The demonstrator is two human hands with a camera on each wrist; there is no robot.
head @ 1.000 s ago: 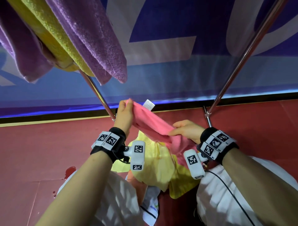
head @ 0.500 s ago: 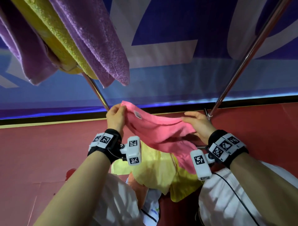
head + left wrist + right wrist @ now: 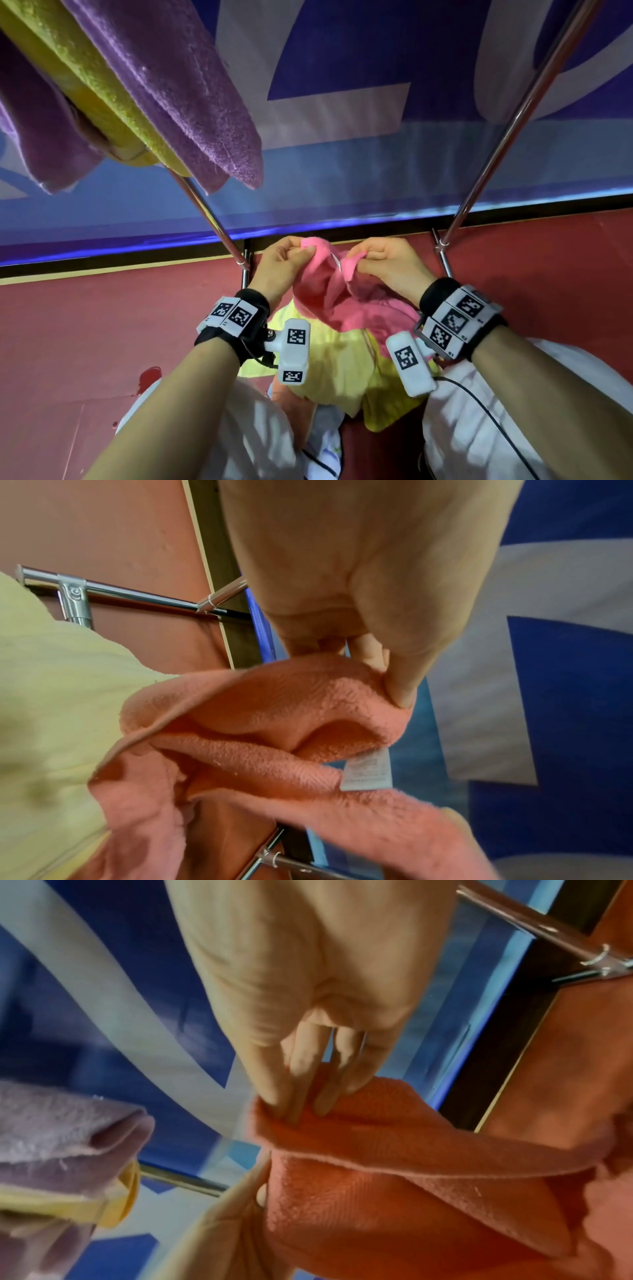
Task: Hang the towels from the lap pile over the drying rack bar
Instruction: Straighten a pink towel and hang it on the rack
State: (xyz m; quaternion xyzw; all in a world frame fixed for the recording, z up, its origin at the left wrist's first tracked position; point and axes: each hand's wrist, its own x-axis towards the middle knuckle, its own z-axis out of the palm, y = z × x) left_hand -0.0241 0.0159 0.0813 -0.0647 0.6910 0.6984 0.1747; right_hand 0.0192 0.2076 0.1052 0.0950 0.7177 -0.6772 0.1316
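Note:
A pink towel (image 3: 329,294) hangs bunched between both hands above my lap. My left hand (image 3: 284,260) pinches one top corner, and my right hand (image 3: 380,260) pinches the other corner close beside it. Its white label (image 3: 366,772) sticks out between them. In the wrist views the pink towel (image 3: 274,710) (image 3: 394,1177) is pinched at my left hand (image 3: 387,674) and my right hand (image 3: 304,1096). A yellow towel (image 3: 342,370) lies on my lap under it. Purple and yellow towels (image 3: 164,89) hang over the rack bar (image 3: 202,202) at upper left.
A second chrome rack pole (image 3: 513,120) slants up at the right. Behind stands a blue and white banner (image 3: 342,68). The floor (image 3: 85,325) is red, with a red stain (image 3: 149,373) near my left knee.
My hands have come together, so the pink towel's two top corners now meet and the cloth folds and sags between them. Half a second ago it was stretched wide.

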